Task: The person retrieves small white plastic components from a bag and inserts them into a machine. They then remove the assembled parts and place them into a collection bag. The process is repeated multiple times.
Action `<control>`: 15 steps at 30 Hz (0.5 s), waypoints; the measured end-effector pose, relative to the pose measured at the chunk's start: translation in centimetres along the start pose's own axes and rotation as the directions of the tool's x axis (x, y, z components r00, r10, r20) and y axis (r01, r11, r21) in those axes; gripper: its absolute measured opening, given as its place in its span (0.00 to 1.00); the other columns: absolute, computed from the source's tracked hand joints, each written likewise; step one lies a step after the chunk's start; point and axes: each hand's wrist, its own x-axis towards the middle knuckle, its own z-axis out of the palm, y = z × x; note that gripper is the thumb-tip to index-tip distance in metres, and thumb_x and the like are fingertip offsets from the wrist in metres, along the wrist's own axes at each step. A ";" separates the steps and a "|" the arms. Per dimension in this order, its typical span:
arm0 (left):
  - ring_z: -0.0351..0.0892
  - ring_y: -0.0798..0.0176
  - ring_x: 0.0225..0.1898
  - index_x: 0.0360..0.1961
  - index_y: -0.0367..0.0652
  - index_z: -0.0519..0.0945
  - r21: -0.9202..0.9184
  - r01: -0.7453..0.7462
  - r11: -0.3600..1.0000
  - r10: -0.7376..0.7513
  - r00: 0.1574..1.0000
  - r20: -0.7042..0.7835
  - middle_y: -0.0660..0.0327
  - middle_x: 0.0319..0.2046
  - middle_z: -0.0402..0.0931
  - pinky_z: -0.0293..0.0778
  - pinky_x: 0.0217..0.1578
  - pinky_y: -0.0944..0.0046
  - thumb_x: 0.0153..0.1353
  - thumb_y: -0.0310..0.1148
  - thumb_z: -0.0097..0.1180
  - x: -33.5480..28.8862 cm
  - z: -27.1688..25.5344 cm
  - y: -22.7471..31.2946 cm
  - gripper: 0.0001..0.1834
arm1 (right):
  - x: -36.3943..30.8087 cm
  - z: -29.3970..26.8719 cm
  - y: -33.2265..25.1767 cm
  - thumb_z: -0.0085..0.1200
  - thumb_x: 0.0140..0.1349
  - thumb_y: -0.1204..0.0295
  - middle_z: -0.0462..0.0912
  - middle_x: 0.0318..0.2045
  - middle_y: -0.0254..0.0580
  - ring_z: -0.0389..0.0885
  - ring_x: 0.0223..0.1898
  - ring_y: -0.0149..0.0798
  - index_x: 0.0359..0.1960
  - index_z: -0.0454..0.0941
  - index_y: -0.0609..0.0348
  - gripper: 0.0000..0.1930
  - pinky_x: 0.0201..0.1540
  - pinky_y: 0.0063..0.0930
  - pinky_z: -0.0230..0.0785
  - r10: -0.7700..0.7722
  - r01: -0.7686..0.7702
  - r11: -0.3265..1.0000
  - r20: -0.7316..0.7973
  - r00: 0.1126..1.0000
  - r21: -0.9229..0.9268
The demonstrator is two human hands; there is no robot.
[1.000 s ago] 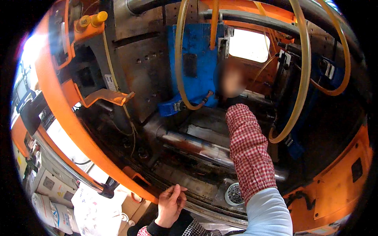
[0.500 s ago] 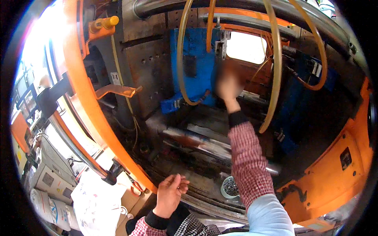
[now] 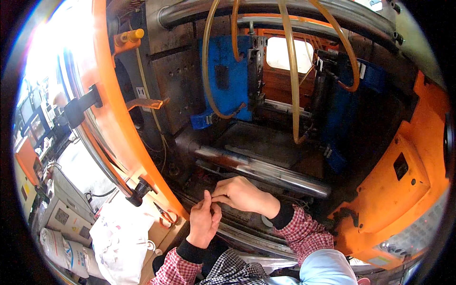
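My right hand (image 3: pixel 246 194) and my left hand (image 3: pixel 202 225) meet fingertip to fingertip over the lower front of the machine. Both are closed, with curled or pinched fingers; anything between them is too small or hidden to make out. Just beyond them runs a thick chrome bar (image 3: pixel 266 169). A pale cup (image 3: pixel 266 221) stands behind my right wrist, mostly covered by it. Farther back is a blue mould half (image 3: pixel 227 78) with a dark metal face, and a second blue block (image 3: pixel 339 114) faces it on the right.
Yellowish hoses (image 3: pixel 290 61) hang in loops before the blue blocks. An orange door frame (image 3: pixel 137 166) rises at left, and an orange guard panel (image 3: pixel 392 194) stands at right. Scissors (image 3: pixel 165 216) with orange handles lie on a carton beside a white bag (image 3: pixel 122 237).
My right hand has come back from between the blue blocks to my left hand. The cup, seen holding small metal pieces before, is now largely covered. The whole view has shifted slightly.
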 end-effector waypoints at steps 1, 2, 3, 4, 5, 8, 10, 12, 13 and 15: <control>0.56 0.74 0.10 0.26 0.40 0.72 -0.015 0.015 1.000 -0.015 1.000 0.020 0.67 0.11 0.61 0.50 0.11 0.75 0.66 0.43 0.45 0.1 -0.1 0.1 0.18 | 0.1 -0.3 -0.1 0.58 0.50 0.74 0.79 0.27 0.48 0.79 0.27 0.49 0.30 0.80 0.63 0.07 0.31 0.34 0.71 -0.021 0.021 0.999 0.011 1.000 -0.045; 0.56 0.74 0.10 0.26 0.39 0.72 0.000 0.018 1.000 -0.018 1.000 0.016 0.67 0.12 0.61 0.50 0.11 0.75 0.66 0.42 0.45 0.0 0.0 0.3 0.17 | 0.0 -0.5 0.0 0.57 0.50 0.75 0.79 0.28 0.48 0.79 0.28 0.49 0.31 0.80 0.63 0.07 0.31 0.34 0.71 -0.030 0.030 0.999 -0.003 1.000 -0.036; 0.56 0.74 0.10 0.27 0.39 0.73 0.015 0.022 1.000 -0.022 1.000 0.013 0.67 0.12 0.62 0.50 0.10 0.75 0.65 0.42 0.46 0.0 0.3 0.6 0.17 | 0.0 -0.7 0.3 0.57 0.50 0.75 0.79 0.28 0.48 0.79 0.28 0.50 0.32 0.80 0.63 0.07 0.31 0.35 0.72 -0.039 0.038 0.999 -0.016 0.999 -0.028; 0.56 0.75 0.10 0.28 0.38 0.73 0.029 0.026 0.999 -0.026 1.000 0.003 0.68 0.12 0.62 0.49 0.10 0.75 0.65 0.41 0.46 0.0 0.4 0.9 0.17 | 0.0 -0.7 0.4 0.56 0.50 0.76 0.79 0.29 0.47 0.79 0.28 0.50 0.33 0.79 0.63 0.08 0.32 0.35 0.72 -0.048 0.048 0.999 -0.028 0.998 -0.013; 0.55 0.75 0.10 0.27 0.40 0.73 0.054 0.032 0.998 -0.031 0.999 -0.010 0.68 0.12 0.62 0.49 0.10 0.75 0.65 0.42 0.47 0.0 0.5 1.1 0.16 | 0.1 -0.7 0.3 0.56 0.51 0.75 0.79 0.28 0.48 0.78 0.28 0.50 0.31 0.79 0.63 0.07 0.32 0.37 0.71 -0.043 0.044 0.999 -0.033 0.999 0.003; 0.54 0.76 0.10 0.27 0.42 0.73 0.109 0.066 0.992 -0.065 0.998 -0.015 0.68 0.11 0.61 0.49 0.10 0.75 0.64 0.44 0.48 -0.2 0.7 1.6 0.16 | 0.2 -1.0 -0.1 0.55 0.51 0.73 0.78 0.26 0.49 0.78 0.29 0.51 0.27 0.79 0.63 0.06 0.32 0.39 0.71 -0.039 0.040 0.998 -0.028 0.999 0.053; 0.55 0.77 0.10 0.27 0.42 0.74 0.123 0.107 0.987 -0.111 0.994 0.021 0.69 0.11 0.62 0.49 0.10 0.75 0.64 0.44 0.48 -0.3 0.6 1.8 0.16 | 0.1 -1.5 0.2 0.54 0.52 0.74 0.78 0.27 0.51 0.78 0.29 0.51 0.28 0.79 0.63 0.06 0.32 0.39 0.71 -0.049 0.049 0.995 0.001 0.999 0.092; 0.55 0.77 0.10 0.30 0.41 0.75 0.099 0.100 0.990 -0.110 0.988 0.107 0.69 0.13 0.64 0.48 0.10 0.76 0.64 0.43 0.48 -0.1 0.0 1.6 0.15 | 0.1 -1.9 0.1 0.54 0.52 0.74 0.78 0.27 0.52 0.78 0.30 0.52 0.28 0.79 0.63 0.06 0.33 0.39 0.71 -0.035 0.036 0.992 -0.009 0.999 0.123; 0.55 0.77 0.10 0.31 0.41 0.75 0.089 0.093 0.992 -0.105 0.984 0.146 0.69 0.13 0.65 0.48 0.09 0.76 0.64 0.43 0.49 0.0 -0.1 1.6 0.15 | 0.3 -2.1 0.2 0.54 0.52 0.74 0.79 0.28 0.52 0.78 0.30 0.52 0.29 0.79 0.63 0.05 0.33 0.39 0.71 -0.032 0.034 0.989 -0.016 0.999 0.141; 0.59 0.76 0.13 0.35 0.38 0.75 0.060 0.054 0.997 -0.059 0.995 0.079 0.67 0.18 0.67 0.53 0.12 0.76 0.64 0.41 0.48 0.1 0.0 1.5 0.15 | 0.9 -2.3 1.2 0.55 0.52 0.76 0.80 0.28 0.50 0.80 0.28 0.46 0.32 0.80 0.64 0.06 0.31 0.32 0.72 -0.039 0.042 0.999 -0.177 0.983 0.011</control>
